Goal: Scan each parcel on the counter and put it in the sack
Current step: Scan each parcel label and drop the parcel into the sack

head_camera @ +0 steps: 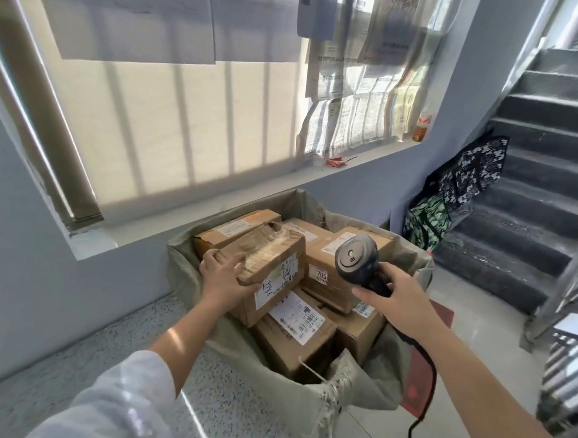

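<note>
By stairs [529, 172], over sack [189, 254]: parcel [273, 263] in left hand [222, 272], scanner [356, 258] in right hand [395, 297]

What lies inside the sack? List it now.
The sack holds stacked cardboard parcels: a taped parcel on top, held by the left hand, a box labelled 705 beside it, and labelled boxes beneath. Anything deeper, and the sack's bottom, is covered.

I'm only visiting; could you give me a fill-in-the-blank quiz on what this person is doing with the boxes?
1. The right hand holds a black corded ____.
2. The left hand holds a taped parcel on top of the boxes in the ____.
3. The white label on the box beside that parcel reads ____.
Missing words: scanner; sack; 705.
</note>
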